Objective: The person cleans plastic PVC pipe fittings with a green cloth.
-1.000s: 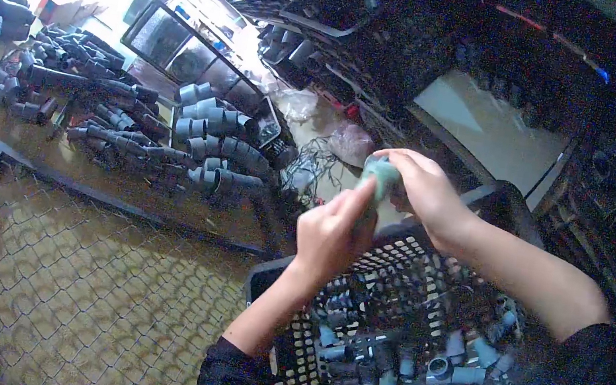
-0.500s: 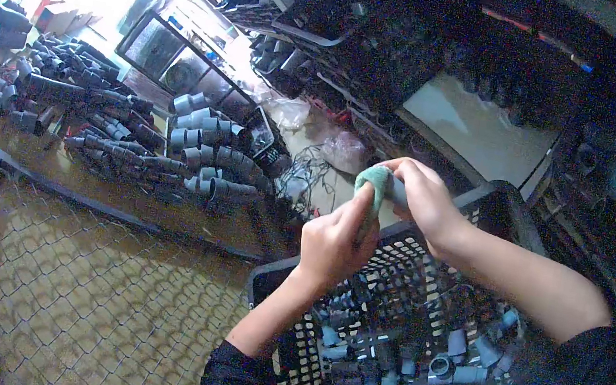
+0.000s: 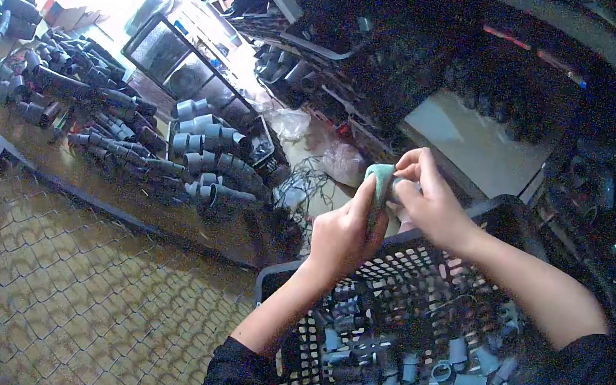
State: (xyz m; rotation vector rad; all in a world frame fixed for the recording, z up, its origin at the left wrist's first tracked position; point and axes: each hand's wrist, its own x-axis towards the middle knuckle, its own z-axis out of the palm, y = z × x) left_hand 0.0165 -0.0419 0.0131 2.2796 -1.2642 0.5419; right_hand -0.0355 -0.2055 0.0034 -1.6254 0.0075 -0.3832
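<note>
My left hand is closed on a green cloth, pinching it between thumb and fingers. My right hand grips a small grey pipe fitting right beside the cloth; fingers and cloth hide most of it. Both hands are raised over the far rim of a black perforated plastic crate. Inside the crate lie several loose grey pipe fittings, some on their sides, and one ring-shaped end faces up.
To the left, a wire-mesh panel with a dark metal frame slants across. Beyond it are heaps of grey pipe fittings on the floor. Clear plastic bags lie past my hands, and a pale board is at the upper right.
My right hand's fingers have lifted and shifted around the fitting, and more of the green cloth's top shows. Both hands remain close together above the crate; the view has shifted slightly.
</note>
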